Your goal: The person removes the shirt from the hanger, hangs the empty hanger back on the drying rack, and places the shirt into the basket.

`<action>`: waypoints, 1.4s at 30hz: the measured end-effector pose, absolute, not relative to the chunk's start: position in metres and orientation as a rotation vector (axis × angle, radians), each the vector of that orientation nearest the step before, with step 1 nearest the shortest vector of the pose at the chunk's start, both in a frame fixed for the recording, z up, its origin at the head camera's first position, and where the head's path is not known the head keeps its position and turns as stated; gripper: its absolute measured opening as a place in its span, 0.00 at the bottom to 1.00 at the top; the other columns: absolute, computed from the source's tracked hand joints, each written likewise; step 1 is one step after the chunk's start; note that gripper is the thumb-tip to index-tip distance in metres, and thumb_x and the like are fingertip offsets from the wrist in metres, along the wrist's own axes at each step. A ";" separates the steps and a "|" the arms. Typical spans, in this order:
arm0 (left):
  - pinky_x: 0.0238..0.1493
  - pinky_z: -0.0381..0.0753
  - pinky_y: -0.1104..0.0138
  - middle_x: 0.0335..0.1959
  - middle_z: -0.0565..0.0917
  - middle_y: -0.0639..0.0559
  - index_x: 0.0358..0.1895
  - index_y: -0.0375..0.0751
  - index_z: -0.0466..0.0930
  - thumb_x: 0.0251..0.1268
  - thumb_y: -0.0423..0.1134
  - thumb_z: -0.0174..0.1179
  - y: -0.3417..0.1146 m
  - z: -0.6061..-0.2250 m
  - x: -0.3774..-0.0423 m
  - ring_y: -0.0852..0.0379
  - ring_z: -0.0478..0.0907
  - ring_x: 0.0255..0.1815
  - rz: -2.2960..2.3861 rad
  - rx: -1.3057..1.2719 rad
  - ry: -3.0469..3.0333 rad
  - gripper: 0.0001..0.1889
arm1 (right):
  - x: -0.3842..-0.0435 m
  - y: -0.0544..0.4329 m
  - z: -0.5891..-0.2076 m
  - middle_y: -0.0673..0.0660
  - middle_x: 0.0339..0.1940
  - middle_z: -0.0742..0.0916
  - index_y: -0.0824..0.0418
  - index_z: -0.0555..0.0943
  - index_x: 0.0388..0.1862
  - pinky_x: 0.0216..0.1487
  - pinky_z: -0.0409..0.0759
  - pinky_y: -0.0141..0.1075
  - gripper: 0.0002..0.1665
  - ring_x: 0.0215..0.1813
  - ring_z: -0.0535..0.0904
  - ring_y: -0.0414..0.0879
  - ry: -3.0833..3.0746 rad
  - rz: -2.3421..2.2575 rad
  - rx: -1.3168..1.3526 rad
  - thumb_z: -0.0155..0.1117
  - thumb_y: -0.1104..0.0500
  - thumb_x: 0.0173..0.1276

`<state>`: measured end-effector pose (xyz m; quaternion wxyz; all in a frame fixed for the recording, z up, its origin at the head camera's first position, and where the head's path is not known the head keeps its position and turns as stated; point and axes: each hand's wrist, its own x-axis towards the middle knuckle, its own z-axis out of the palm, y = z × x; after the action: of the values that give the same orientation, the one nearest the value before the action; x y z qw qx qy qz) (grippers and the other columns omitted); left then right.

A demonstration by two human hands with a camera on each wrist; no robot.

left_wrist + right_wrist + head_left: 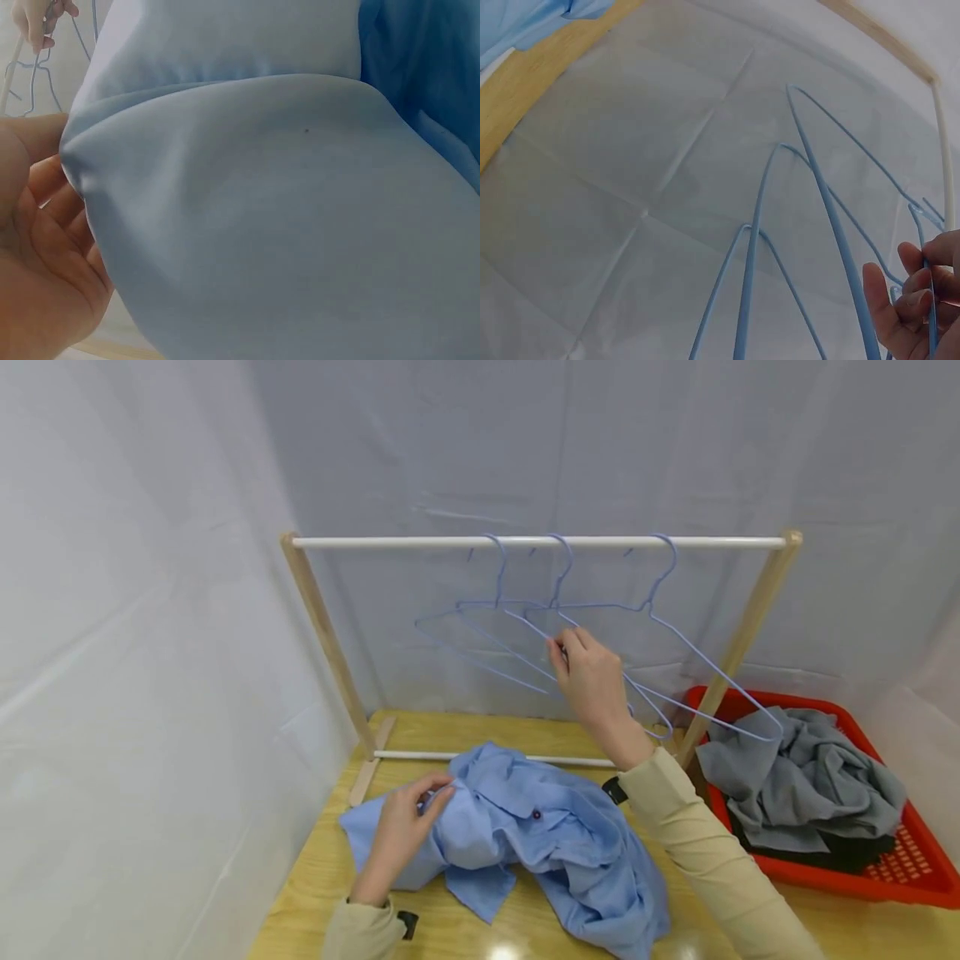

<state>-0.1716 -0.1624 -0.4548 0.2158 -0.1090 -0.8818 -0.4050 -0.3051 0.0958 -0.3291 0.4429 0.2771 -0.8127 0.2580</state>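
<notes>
A light blue shirt (555, 852) with a dark button lies bunched on the wooden table. My left hand (405, 831) pinches a fold of it between thumb and fingers; in the left wrist view, the cloth (247, 210) spreads out from the fingertips. Three blue wire hangers hang from the rack's white rod: a left one (500, 581), a middle one (558, 585) and a right one (693, 647). Higher up, my right hand (592, 681) pinches a sloping hanger wire, apparently the left hanger's. The right wrist view shows its fingers (915, 300) curled round the wire.
The rack has a white top rod (390, 542), wooden uprights (326, 639) and a low white bar (416, 756). On the right, a red basket (922, 847) holds grey cloth (802, 777) and black cloth (832, 852). Pale sheeting (150, 652) stands behind and at both sides.
</notes>
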 end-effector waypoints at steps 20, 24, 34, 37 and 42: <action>0.61 0.78 0.47 0.55 0.86 0.42 0.57 0.41 0.85 0.67 0.42 0.68 -0.174 -0.460 -0.165 0.40 0.82 0.58 -1.061 -0.326 -2.527 0.18 | -0.261 0.102 -0.332 0.61 0.39 0.84 0.64 0.84 0.48 0.32 0.79 0.45 0.09 0.35 0.79 0.56 -2.001 0.598 0.740 0.67 0.66 0.71; 0.63 0.75 0.43 0.56 0.85 0.39 0.59 0.37 0.83 0.63 0.42 0.71 -0.180 -0.463 -0.158 0.36 0.79 0.60 -0.980 -0.402 -2.549 0.23 | -0.241 0.108 -0.342 0.61 0.42 0.85 0.64 0.85 0.47 0.36 0.81 0.46 0.09 0.38 0.80 0.58 -1.893 0.615 0.814 0.67 0.67 0.69; 0.64 0.67 0.36 0.59 0.78 0.33 0.60 0.33 0.79 0.58 0.46 0.73 -0.191 -0.475 -0.145 0.27 0.68 0.64 -0.842 -0.329 -2.649 0.29 | -0.199 0.128 -0.415 0.55 0.44 0.86 0.58 0.85 0.50 0.39 0.84 0.43 0.10 0.43 0.82 0.51 -2.058 0.680 0.903 0.67 0.58 0.72; 0.64 0.59 0.30 0.64 0.71 0.28 0.63 0.34 0.76 0.58 0.50 0.73 -0.193 -0.479 -0.139 0.23 0.59 0.69 -0.826 -0.211 -2.743 0.34 | -0.192 0.143 -0.441 0.55 0.49 0.84 0.56 0.83 0.54 0.43 0.84 0.46 0.21 0.49 0.81 0.52 -2.240 0.647 0.869 0.77 0.57 0.63; 0.63 0.56 0.25 0.71 0.57 0.20 0.72 0.32 0.66 0.62 0.56 0.70 -0.195 -0.486 -0.129 0.19 0.49 0.73 -0.825 0.028 -2.933 0.43 | -0.181 0.175 -0.475 0.61 0.64 0.79 0.55 0.77 0.67 0.55 0.80 0.56 0.36 0.62 0.77 0.59 -2.562 0.683 0.836 0.77 0.47 0.61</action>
<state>-0.1291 -0.1949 -0.4860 0.0471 0.0091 -0.9615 -0.2705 -0.1814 0.1747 -0.4751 0.1800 0.2958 -0.9065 0.2417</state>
